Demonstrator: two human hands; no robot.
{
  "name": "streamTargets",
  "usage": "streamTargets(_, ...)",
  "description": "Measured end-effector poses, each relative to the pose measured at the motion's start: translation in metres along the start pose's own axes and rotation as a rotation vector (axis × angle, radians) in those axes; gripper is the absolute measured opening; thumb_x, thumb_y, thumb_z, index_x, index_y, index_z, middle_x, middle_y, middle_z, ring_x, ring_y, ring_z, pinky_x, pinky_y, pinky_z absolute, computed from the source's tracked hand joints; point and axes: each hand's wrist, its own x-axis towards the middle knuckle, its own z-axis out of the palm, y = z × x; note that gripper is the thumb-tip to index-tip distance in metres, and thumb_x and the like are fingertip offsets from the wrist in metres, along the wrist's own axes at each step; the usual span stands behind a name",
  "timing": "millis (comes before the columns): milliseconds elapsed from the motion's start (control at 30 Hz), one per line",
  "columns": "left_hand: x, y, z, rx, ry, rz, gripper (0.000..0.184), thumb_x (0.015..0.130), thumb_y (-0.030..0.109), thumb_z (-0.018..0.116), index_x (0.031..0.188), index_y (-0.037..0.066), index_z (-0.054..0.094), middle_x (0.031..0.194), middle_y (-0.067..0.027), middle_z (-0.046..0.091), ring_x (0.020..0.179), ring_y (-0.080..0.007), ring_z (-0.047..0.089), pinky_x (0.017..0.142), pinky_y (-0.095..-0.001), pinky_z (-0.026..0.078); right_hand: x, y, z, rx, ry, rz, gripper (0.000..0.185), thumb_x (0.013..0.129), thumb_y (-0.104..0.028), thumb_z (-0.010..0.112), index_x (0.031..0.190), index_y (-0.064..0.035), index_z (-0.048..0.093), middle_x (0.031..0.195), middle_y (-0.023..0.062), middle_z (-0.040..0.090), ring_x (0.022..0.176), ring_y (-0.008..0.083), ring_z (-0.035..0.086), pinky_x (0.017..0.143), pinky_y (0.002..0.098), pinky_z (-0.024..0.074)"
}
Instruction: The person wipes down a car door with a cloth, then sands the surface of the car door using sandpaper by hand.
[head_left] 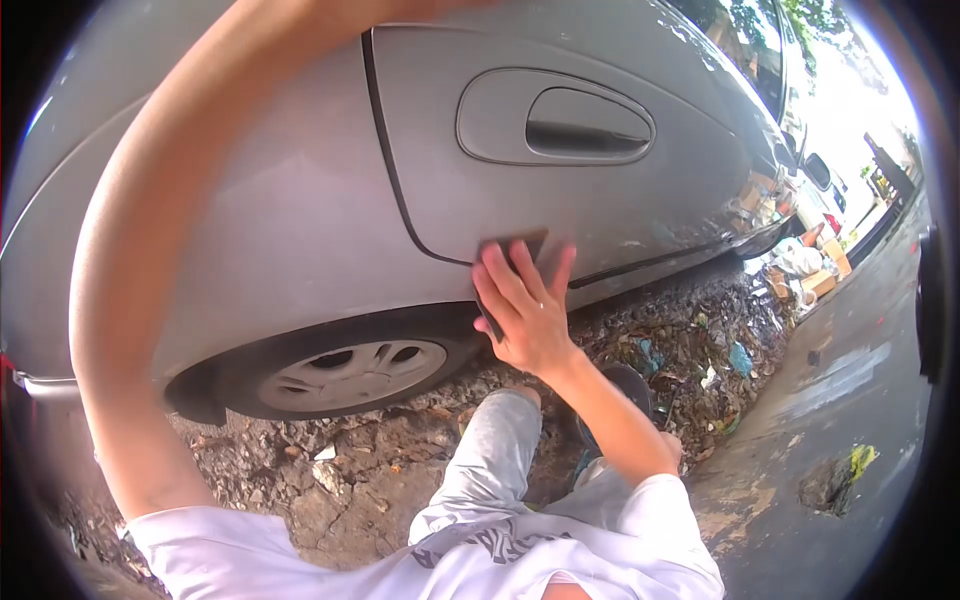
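A silver-grey car body (290, 210) fills the upper left and middle of the head view. My right hand (525, 312) presses a dark, flat sheet (537, 243) against the lower edge of the door panel, its fingers wrapped over the sheet. Above that hand is the oval door handle (590, 125). My left arm arches up the left side, and only part of my left hand (425, 8) shows, blurred, at the top edge near the upper door seam. Its fingers are out of sight.
Below the body sits a wheel (352, 375) with a pale rim. Rubble and litter (690, 350) cover the ground beside the car. Cardboard and bags (815, 270) lie farther right, near a paved strip (800, 420). My bent knee is below the wheel.
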Motion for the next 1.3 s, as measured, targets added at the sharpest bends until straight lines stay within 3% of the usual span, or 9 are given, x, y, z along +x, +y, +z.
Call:
streamTargets(67, 0.005, -0.011, 0.012, -0.015, 0.02, 0.029, 0.058, 0.094, 0.047, 0.061, 0.133, 0.005, 0.062, 0.142, -0.0241, 0.053, 0.137, -0.0353, 0.045, 0.115, -0.0451, 0.035, 0.007, -0.004, 0.002, -0.007, 0.005, 0.015, 0.068, 0.074, -0.03, 0.076, 0.138, -0.0133, 0.059, 0.158, -0.0003, 0.039, 0.143, 0.0219, 0.04, 0.108, 0.0758, 0.0125)
streamTargets(233, 0.0, -0.009, -0.01, -0.116, -0.034, -0.003, 0.054, 0.094, 0.044, 0.062, 0.13, 0.004, 0.064, 0.139, -0.0234, 0.056, 0.134, -0.0359, 0.049, 0.113, -0.0457, 0.037, 0.135, -0.04, -0.024, -0.008, 0.173, -0.076, 0.072, 0.075, -0.035, 0.075, 0.14, -0.014, 0.056, 0.159, -0.0008, 0.037, 0.144, 0.0211, 0.039, 0.109, 0.0759, 0.0115)
streamTargets(367, -0.011, -0.015, -0.018, 0.011, 0.003, 0.005, 0.048, 0.094, 0.04, 0.063, 0.126, 0.005, 0.067, 0.135, -0.0238, 0.059, 0.13, -0.0361, 0.051, 0.111, -0.0446, 0.039, 0.028, -0.022, -0.002, 0.023, 0.038, 0.047, 0.073, 0.075, -0.034, 0.075, 0.142, -0.0141, 0.056, 0.158, 0.0012, 0.04, 0.143, 0.0252, 0.041, 0.109, 0.0764, 0.0083)
streamTargets(567, -0.02, -0.026, -0.031, -0.006, 0.004, 0.028, 0.044, 0.094, 0.037, 0.064, 0.122, 0.004, 0.069, 0.127, -0.0204, 0.063, 0.125, -0.0349, 0.055, 0.108, -0.0434, 0.042, 0.151, -0.048, -0.026, 0.017, 0.208, -0.035, 0.068, 0.078, -0.031, 0.074, 0.141, -0.0116, 0.057, 0.158, 0.0028, 0.041, 0.145, 0.0253, 0.039, 0.107, 0.078, 0.0078)
streamTargets(700, -0.021, -0.026, -0.031, -0.001, 0.022, 0.047, 0.041, 0.094, 0.035, 0.064, 0.119, 0.004, 0.07, 0.123, -0.0182, 0.066, 0.12, -0.0339, 0.058, 0.105, -0.0443, 0.044, 0.041, -0.037, -0.006, 0.051, 0.061, 0.063, 0.068, 0.082, -0.03, 0.071, 0.143, -0.0104, 0.053, 0.16, 0.0023, 0.036, 0.145, 0.0226, 0.037, 0.108, 0.0763, 0.0093)
streamTargets(867, -0.026, -0.027, -0.026, 0.019, 0.097, 0.083, 0.036, 0.094, 0.031, 0.062, 0.117, 0.003, 0.071, 0.118, -0.0164, 0.069, 0.115, -0.0326, 0.06, 0.104, -0.0438, 0.045, 0.156, -0.057, -0.024, -0.028, 0.173, -0.074, 0.073, 0.08, -0.036, 0.071, 0.147, -0.0124, 0.05, 0.158, 0.0038, 0.041, 0.147, 0.0233, 0.036, 0.113, 0.0733, 0.007)
streamTargets(967, -0.016, -0.042, -0.02, 0.001, 0.071, 0.076, 0.03, 0.095, 0.024, 0.062, 0.113, 0.002, 0.072, 0.114, -0.015, 0.071, 0.113, -0.0311, 0.062, 0.103, -0.0428, 0.046, 0.159, -0.041, -0.035, 0.004, 0.128, -0.138, 0.075, 0.08, -0.039, 0.072, 0.147, -0.0141, 0.049, 0.159, 0.0044, 0.039, 0.148, 0.0221, 0.035, 0.116, 0.0701, 0.0067)
streamTargets(1167, -0.019, -0.035, -0.027, -0.108, 0.118, 0.049, 0.023, 0.096, 0.015, 0.06, 0.11, 0.001, 0.073, 0.111, -0.0138, 0.073, 0.109, -0.0292, 0.064, 0.103, -0.0425, 0.047, 0.118, 0.111, -0.07, -0.121, 0.469, 0.632, 0.074, 0.094, -0.035, 0.063, 0.158, -0.018, 0.031, 0.157, 0.0102, 0.042, 0.145, 0.0312, 0.037, 0.119, 0.0645, 0.0039)
streamTargets(1300, -0.019, -0.02, -0.035, -0.072, 0.107, 0.001, 0.023, 0.096, 0.015, 0.06, 0.11, 0.002, 0.073, 0.113, -0.0135, 0.073, 0.111, -0.0281, 0.064, 0.104, -0.0424, 0.046, 0.178, -0.032, -0.023, -0.077, 0.454, 0.136, 0.061, 0.098, -0.035, 0.057, 0.153, -0.012, 0.04, 0.155, 0.0116, 0.045, 0.146, 0.028, 0.039, 0.118, 0.0646, -0.0025)
